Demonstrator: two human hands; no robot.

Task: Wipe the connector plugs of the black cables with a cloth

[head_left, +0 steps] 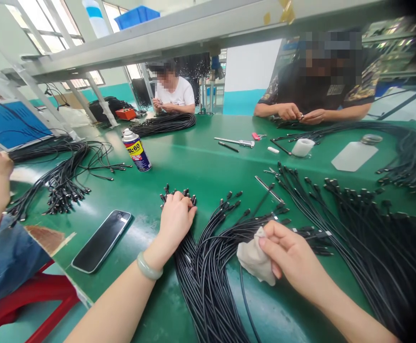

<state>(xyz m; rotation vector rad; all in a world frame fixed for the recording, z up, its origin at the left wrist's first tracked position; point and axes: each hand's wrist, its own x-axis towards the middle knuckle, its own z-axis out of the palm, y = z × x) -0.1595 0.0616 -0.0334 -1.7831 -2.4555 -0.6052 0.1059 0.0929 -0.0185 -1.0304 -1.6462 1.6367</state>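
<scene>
Green workbench point(193, 152) carries fanned black cables point(208, 281), left hand point(175, 221) closed over a bunch of plugs point(185, 192), right hand point(289, 252) pinching a beige cloth point(254, 257).

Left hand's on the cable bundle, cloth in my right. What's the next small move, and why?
Probably draw the cloth in your right hand along the black cables beneath it, since it already rests on them, while your left hand keeps the plug ends gathered.
</scene>
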